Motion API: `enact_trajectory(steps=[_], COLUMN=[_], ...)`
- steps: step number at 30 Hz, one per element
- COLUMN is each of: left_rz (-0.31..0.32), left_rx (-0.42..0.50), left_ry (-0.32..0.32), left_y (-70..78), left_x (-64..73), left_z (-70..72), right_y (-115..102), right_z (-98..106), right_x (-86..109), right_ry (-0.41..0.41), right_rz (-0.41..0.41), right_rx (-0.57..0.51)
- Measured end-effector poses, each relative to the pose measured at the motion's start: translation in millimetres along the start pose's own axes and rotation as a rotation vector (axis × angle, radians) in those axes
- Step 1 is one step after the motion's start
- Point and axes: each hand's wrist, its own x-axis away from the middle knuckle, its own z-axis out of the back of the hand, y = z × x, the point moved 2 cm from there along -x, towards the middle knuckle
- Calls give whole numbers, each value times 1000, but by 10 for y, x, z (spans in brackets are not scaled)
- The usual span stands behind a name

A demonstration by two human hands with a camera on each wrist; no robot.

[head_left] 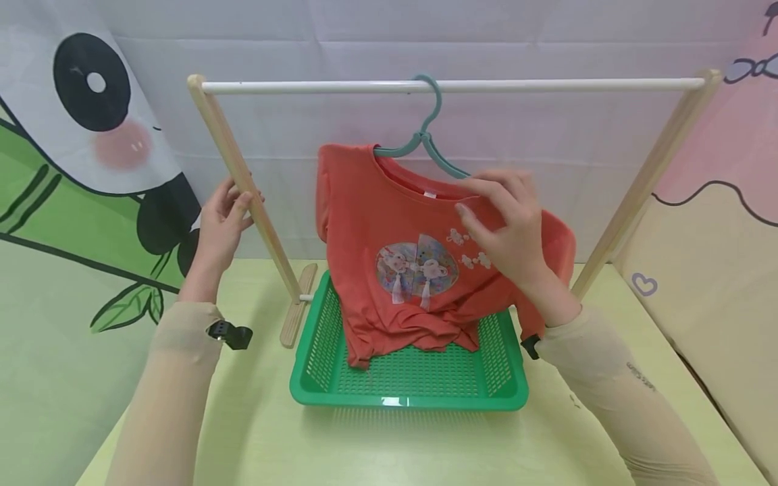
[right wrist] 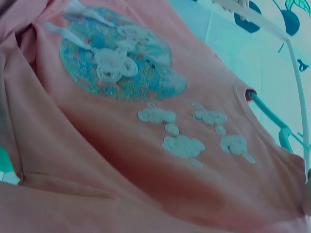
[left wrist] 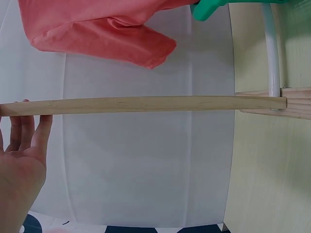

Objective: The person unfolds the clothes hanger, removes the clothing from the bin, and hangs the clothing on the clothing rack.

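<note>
A red T-shirt point(head_left: 389, 209) with a round patch on its front hangs from a teal hanger point(head_left: 439, 158), hooked over the white bar point(head_left: 316, 88) of a small wooden clothes rack. Its lower hem bunches in a green basket point(head_left: 298, 378). My left hand point(head_left: 221, 223) grips the rack's left post point(head_left: 234, 152), thumb in front and fingers behind. My right hand point(head_left: 510, 223) is at the shirt's neckline, near the hanger's right arm, thumb and fingertips apart. In the right wrist view, the shirt point(right wrist: 121, 145) fills most of the frame; the hand barely shows at the edge.
The rack's left foot point(head_left: 298, 304) stands on a pale yellow table point(head_left: 255, 418) beside the basket. The right post point(head_left: 650, 175) slants down behind the right arm. A white cloth point(head_left: 547, 40) hangs behind, with cartoon-printed panels point(head_left: 73, 202) at the sides.
</note>
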Motion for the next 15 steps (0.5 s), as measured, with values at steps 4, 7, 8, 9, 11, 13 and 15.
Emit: enact_trajectory(steps=[4,7,8,9,11,13,15], left_rz=[6,15,17,18,22,18,16], left_rx=[4,-4,-6,-10,-13,-13,-5], left_ry=[-1,2,2,2,5,6,4], left_y=[52,91,94,99,105,127,151], left_x=[27,45,46,49,53,64,77], left_z=[-17,-30,-30,-30,-34,-46,-61], right_y=[-66,-96,-106,-111,-114,-107,-94], right_z=[-111,-197,-226,-257,-324,-399,-478], right_x=[45,88,102,120,159,214,280], right_ry=[-57,-93,-103,-115,-151,-198,-249], right_rz=[39,72,77,79,83,73,64], right_rx=[-36,-50,-60,-69,-78,-94,-105])
